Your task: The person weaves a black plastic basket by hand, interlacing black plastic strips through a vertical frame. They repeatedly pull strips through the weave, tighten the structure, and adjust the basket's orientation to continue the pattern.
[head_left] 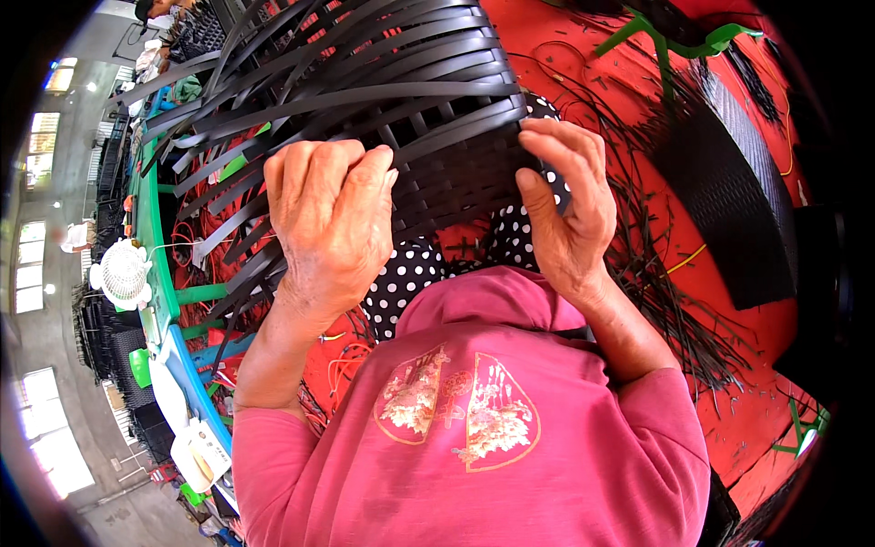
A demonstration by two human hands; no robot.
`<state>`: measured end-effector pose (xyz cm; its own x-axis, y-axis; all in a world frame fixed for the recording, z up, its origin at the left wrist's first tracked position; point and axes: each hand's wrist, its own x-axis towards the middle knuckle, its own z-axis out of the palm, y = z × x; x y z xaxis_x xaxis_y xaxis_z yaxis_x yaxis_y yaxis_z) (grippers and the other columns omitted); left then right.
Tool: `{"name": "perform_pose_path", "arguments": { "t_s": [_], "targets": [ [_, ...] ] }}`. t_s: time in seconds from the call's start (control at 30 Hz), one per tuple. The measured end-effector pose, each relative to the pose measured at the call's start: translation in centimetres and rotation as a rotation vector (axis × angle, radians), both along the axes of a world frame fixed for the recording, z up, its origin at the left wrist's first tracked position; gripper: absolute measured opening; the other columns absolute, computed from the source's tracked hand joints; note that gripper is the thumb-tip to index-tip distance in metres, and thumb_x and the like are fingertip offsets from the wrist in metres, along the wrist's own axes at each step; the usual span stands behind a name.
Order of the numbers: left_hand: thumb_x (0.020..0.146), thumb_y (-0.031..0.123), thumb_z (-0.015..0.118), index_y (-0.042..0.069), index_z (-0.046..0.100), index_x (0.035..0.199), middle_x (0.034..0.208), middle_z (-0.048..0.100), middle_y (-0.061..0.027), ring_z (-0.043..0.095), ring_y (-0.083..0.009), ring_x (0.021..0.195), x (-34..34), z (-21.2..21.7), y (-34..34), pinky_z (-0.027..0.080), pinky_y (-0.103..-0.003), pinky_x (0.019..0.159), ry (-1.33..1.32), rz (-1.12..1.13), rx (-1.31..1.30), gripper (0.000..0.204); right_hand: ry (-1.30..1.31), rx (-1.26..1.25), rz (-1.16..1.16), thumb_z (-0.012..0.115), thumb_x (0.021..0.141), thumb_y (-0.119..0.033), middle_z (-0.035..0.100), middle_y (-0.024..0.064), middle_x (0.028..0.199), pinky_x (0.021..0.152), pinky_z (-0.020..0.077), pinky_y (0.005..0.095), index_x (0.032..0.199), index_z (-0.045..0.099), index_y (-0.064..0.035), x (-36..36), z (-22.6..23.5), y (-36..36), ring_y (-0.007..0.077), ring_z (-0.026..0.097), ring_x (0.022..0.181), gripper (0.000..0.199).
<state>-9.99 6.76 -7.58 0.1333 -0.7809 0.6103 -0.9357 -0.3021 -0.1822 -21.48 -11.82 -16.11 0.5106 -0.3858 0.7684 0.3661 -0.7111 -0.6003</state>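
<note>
In front of my lap is a half-woven black basket [447, 182] of flat plastic strips, its lower part tightly woven. Many loose strips [337, 96] fan out from it to the left. My left hand [328, 214] is closed at the left of the weave, where a black plastic strip [465, 130] runs from the right corner into its fingertips. Most of what lies under that palm is hidden. My right hand [570, 191] is at the basket's right edge, thumb and fingers apart, fingertips close to or touching the corner.
Cut black strips [652, 292] litter the red floor [583, 73] at the right, beside a curved woven black panel [729, 191] and a green frame [661, 46]. At the left stand a white fan [123, 275] and a green-edged table [162, 273].
</note>
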Motion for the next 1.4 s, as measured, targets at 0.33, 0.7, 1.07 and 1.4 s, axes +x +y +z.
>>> {"name": "perform_pose_path", "arguments": {
  "t_s": [0.33,0.7,1.07,1.4],
  "targets": [
    [0.072,0.001,0.071,-0.005,0.064,0.086,0.098,0.064,-0.0132,0.061,-0.0278,0.086,-1.6,2.5,-1.2,0.046,-0.042,0.073,-0.127,-0.145,-0.031,0.017,-0.208,-0.347,-0.025,0.074,0.064,-0.005,0.063,0.0053,0.092,0.071,0.0484,0.0352,0.098,0.068,-0.0071,3.4,3.2,0.2,0.0250,0.058,0.084,0.034],
    [0.084,0.001,0.068,-0.001,0.062,0.090,0.076,0.064,-0.0144,0.063,-0.0306,0.063,-3.0,3.2,4.6,0.049,-0.037,0.055,0.941,-0.101,0.267,0.009,0.092,-0.388,0.161,0.052,0.060,0.012,0.066,0.0139,0.101,0.088,0.0492,0.0400,0.089,0.066,-0.0002,-2.4,4.5,-5.9,0.0350,0.061,0.106,0.034],
    [0.073,0.009,0.061,0.002,0.057,0.084,0.074,0.055,-0.0077,0.058,-0.0221,0.063,-5.0,1.9,0.5,0.044,-0.034,0.059,0.441,-0.275,0.284,0.014,0.355,-0.509,0.344,0.070,0.075,-0.010,0.046,-0.0012,0.060,0.048,0.0445,0.0292,0.114,0.065,0.0021,-5.5,7.0,-0.1,0.0116,0.052,0.050,0.041],
    [0.067,0.004,0.061,0.005,0.052,0.079,0.065,0.054,-0.0072,0.060,-0.0250,0.060,-5.1,1.2,1.4,0.046,-0.038,0.057,0.546,-0.190,0.428,0.015,0.544,-0.606,0.356,0.067,0.072,-0.005,0.066,0.0088,0.087,0.066,0.0498,0.0363,0.102,0.065,0.0000,-5.7,5.9,-0.1,0.0225,0.064,0.074,0.030]
  ]
}}
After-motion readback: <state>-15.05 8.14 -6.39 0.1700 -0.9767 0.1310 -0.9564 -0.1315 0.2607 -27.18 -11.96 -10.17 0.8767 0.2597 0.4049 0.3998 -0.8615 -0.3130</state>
